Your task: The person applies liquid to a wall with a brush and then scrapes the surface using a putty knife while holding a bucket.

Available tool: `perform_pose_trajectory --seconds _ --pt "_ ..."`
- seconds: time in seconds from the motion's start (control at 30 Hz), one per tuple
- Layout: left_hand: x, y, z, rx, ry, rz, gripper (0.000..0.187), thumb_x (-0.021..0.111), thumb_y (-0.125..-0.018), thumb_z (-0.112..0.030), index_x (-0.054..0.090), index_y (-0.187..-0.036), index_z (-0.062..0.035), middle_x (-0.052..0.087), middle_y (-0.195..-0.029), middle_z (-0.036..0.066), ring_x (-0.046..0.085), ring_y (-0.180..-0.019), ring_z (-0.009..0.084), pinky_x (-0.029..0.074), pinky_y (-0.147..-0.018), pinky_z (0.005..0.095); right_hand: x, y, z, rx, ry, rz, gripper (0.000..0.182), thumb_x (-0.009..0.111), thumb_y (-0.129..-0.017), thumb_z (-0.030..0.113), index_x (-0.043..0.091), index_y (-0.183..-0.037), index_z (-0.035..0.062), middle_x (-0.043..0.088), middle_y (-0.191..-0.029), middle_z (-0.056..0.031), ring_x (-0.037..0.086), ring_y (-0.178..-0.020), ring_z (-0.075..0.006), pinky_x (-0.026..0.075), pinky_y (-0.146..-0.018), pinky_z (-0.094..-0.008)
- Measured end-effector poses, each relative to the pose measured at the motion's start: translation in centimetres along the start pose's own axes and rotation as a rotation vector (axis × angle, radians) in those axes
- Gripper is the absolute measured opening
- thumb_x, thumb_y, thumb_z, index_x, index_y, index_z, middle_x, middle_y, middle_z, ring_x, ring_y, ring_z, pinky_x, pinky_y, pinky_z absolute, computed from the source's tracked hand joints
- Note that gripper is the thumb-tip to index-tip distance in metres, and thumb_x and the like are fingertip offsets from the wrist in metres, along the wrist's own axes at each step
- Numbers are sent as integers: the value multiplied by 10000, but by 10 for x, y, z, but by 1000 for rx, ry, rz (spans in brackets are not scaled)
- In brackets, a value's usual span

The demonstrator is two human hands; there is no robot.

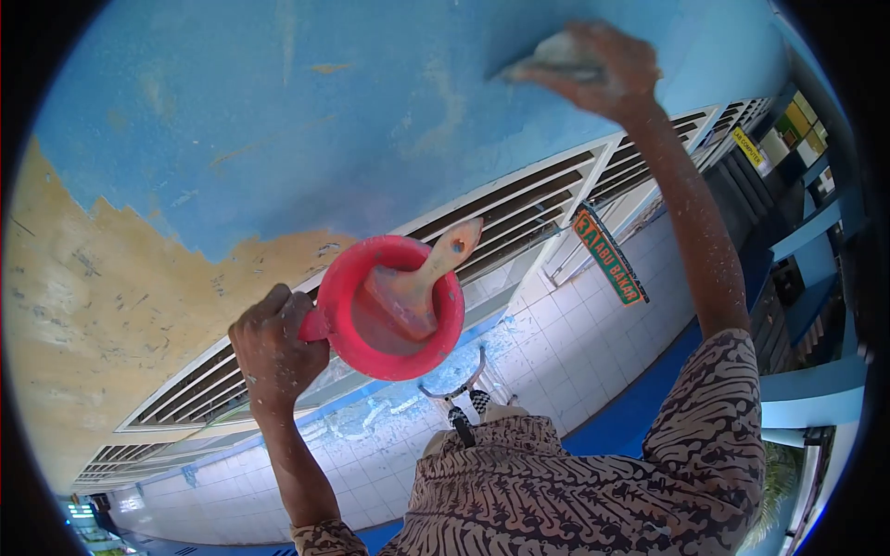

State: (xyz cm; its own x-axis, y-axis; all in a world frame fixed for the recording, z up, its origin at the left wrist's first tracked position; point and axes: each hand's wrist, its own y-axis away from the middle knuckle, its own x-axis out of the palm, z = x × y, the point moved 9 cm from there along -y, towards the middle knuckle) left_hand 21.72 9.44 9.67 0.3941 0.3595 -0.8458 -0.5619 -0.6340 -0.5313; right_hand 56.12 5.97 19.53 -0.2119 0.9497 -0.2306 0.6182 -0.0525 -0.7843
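Note:
My left hand (278, 347) is closed round the short handle of a red plastic dipper (345, 310). A wide paintbrush (426, 283) leans inside it, bristles down in a pale, cloudy liquid and its worn handle over the rim. Up at the right, my right hand (616, 74) is closed on a flat grey-white piece (565, 54), pressed close to the blue painted surface (371, 111). Motion smears that piece, and I cannot tell its kind. White specks dot both forearms.
Bare tan patches (102, 306) border the blue paint. Slatted vents (519, 204) run below it, over a white tiled wall (593, 324). An orange and green sign (609, 255) hangs under my right forearm. Farther right are a yellow sign (747, 146) and blue pillars (816, 408).

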Motion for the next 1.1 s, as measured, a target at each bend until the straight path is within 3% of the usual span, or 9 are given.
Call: perform_pose_trajectory --seconds 0.23,0.33,0.4,0.5,0.57,0.67,0.8,0.97,1.1 --pt "-8 -40 8 58 -41 31 92 697 -650 -88 626 -708 -74 587 -712 84 624 -643 349 465 -562 443 5 33 15 7 48 122 420 882 -719 451 704 -943 143 714 -780 -13 705 -675 -133 580 -577 -272" --pt "-10 -42 10 57 -85 18 81 680 -650 -73 619 -705 -72 600 -727 88 628 -657 358 467 -570 446 -33 35 -60 225 23 -72 481 898 -750 300 673 -1070 19 751 -847 -108 753 -731 -196 614 -614 -269" --pt "-12 -44 13 58 -114 11 79 672 -649 -66 616 -703 -71 606 -734 91 629 -662 363 468 -574 450 -2 66 -67 814 -524 -88 503 891 -763 306 657 -1081 -7 754 -862 -112 753 -718 -199 625 -632 -270" --pt "-14 -46 20 34 -42 -22 69 622 -647 -39 603 -713 -35 589 -714 151 598 -672 411 440 -581 460 28 99 29 520 -159 -6 606 900 -682 491 680 -1017 36 741 -850 -104 742 -716 -237 607 -642 -342" --pt "-18 -50 20 65 -49 -5 83 635 -632 -40 620 -713 -55 599 -715 133 609 -667 393 448 -582 456 38 133 47 854 -211 -24 624 897 -689 491 657 -1034 29 732 -831 -121 736 -703 -251 599 -611 -368" --pt "-23 -55 18 102 -56 -12 126 640 -601 -25 644 -717 -75 599 -700 117 611 -642 375 448 -569 440 -13 193 65 1511 -171 -410 442 899 -754 290 617 -965 23 675 -817 -37 642 -692 -107 557 -654 -287" --pt "-30 -62 13 121 -1 -20 138 638 -589 -2 630 -708 -72 583 -670 113 591 -588 362 428 -531 412 -18 325 126 1956 -898 -1294 367 712 -846 24 603 -1196 6 687 -1101 -111 691 -947 -238 573 -832 -377" --pt "-27 -64 10 133 -6 -37 131 648 -597 -5 636 -702 -80 578 -660 100 582 -565 340 419 -505 401 16 307 195 2260 -1314 -1513 415 670 -863 23 557 -1261 -7 672 -1134 -118 691 -968 -259 581 -861 -400" --pt "-26 -60 17 136 -34 -69 130 674 -593 -16 638 -700 -80 573 -648 93 578 -557 319 410 -502 392 -18 240 154 2012 -948 -1260 454 704 -865 50 536 -1280 -28 664 -1135 -134 691 -977 -243 584 -849 -371"
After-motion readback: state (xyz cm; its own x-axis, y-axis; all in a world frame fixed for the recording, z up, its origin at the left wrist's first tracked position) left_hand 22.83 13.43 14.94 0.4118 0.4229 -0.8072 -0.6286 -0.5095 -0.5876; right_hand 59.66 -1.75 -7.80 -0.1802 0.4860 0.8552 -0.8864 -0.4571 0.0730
